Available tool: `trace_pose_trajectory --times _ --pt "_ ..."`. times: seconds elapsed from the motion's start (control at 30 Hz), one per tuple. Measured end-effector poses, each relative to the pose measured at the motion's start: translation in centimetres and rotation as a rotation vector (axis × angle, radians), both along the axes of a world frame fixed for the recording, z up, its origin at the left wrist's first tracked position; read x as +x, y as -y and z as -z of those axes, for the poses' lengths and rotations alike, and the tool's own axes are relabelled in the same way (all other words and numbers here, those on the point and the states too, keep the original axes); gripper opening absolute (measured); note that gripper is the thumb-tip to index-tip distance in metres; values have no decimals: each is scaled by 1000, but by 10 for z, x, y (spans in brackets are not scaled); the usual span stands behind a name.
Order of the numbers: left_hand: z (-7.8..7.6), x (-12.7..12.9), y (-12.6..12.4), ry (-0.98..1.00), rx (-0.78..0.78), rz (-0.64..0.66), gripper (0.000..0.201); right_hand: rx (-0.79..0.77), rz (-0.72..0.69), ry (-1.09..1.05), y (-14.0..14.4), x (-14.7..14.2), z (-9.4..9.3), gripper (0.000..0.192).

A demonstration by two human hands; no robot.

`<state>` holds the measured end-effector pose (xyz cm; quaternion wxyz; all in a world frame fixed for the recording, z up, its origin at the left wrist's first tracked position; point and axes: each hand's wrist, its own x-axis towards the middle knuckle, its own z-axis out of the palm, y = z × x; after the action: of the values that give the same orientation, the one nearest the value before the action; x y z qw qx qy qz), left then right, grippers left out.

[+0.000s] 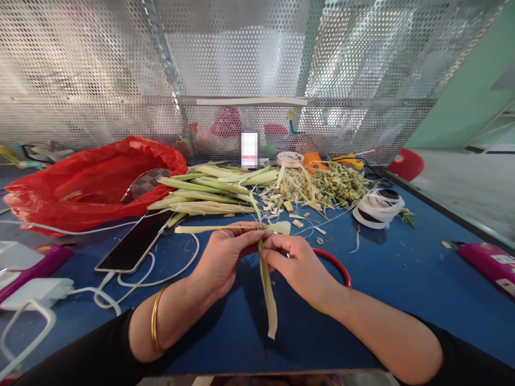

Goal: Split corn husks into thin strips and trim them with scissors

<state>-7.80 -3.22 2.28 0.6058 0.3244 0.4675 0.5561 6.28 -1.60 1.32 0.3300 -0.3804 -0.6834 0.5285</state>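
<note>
My left hand pinches the crossing point of several pale green-yellow leaf strips that look like corn husk. One strip hangs down towards me, one sticks out to the left, a short wide end points right and a thin one rises. From the other side, my right hand pinches the same strips just below the crossing. Both hands are closed, with fingertips almost touching. Under the right hand lies a red loop handle, perhaps of scissors, mostly hidden. Behind the hands is a pile of long husk leaves.
Shredded scraps and dried greenery lie at the back, before a perforated metal screen. A roll of white thread stands right. On the left are a red plastic bag, a phone and white cables.
</note>
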Motion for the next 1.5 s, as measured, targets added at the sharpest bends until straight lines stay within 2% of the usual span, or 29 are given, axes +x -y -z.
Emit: trace_pose_trajectory --times 0.1,0.2,0.33,0.4,0.47,0.57,0.63,0.77,0.87,1.03,1.17,1.33,1.4,1.5 --pt "0 0 0 16 -25 -11 17 8 -16 26 0 2 0 25" --pt "0 -1 -2 45 -30 2 16 116 2 120 2 5 -2 30" --pt "0 -2 -2 68 -51 48 15 462 253 195 -3 14 -10 31" --pt "-1 -1 -1 63 -80 86 18 551 343 217 -10 18 -13 26" --pt "-2 -1 0 42 -100 114 21 503 295 264 -17 19 -15 26" --pt "-2 -1 1 -9 -63 119 20 342 118 353 -22 19 -15 32" --pt "0 -1 0 -18 -37 103 17 310 68 389 -22 17 -14 33" --pt "4 1 -1 3 -22 64 16 438 76 365 -18 17 -14 27" --pt "6 4 0 2 21 34 15 470 58 344 -17 17 -14 26" --pt "4 2 -1 53 -43 -14 12 381 36 356 -19 18 -15 26" --pt "1 -2 -2 45 -138 39 18 274 58 357 -21 18 -13 35" --pt "5 -1 -3 -33 -74 94 15 235 12 338 -22 18 -11 36" --pt "8 -1 -4 -49 -37 75 16 220 -11 349 -21 17 -10 35" --pt "10 -1 -4 -77 -30 54 18 205 31 317 -22 17 -9 33"
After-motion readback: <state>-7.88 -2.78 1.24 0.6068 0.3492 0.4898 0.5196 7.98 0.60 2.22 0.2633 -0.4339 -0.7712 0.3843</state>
